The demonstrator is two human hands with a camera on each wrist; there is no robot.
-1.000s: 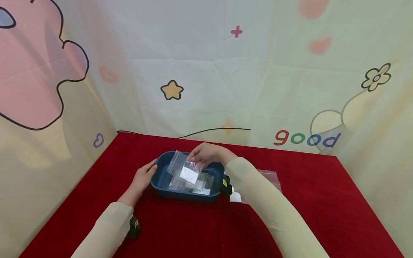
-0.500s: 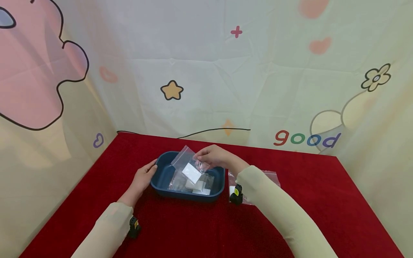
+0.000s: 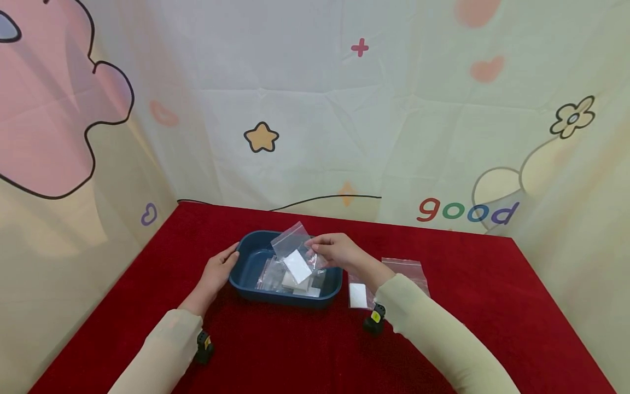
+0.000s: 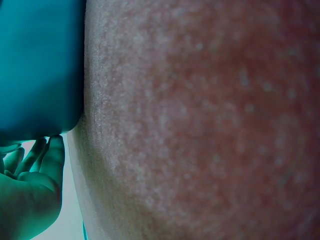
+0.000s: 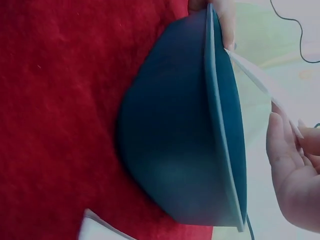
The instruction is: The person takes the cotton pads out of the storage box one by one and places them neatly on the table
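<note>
Both arms forward, right fingers pinched together

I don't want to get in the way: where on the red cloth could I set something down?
The red cloth is bare between the sleeves, in front of the blue tub, and right of the flat bag beside it. Crowded inside the tub: packets lie beneath the tilted bag the right hand pinches.

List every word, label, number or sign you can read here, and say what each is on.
"good", on the curtain.
"+", a red sign on the same curtain.
Yellow patch on each wrist camera: any text too small to read.
Bags and tub: no readable text.
</note>
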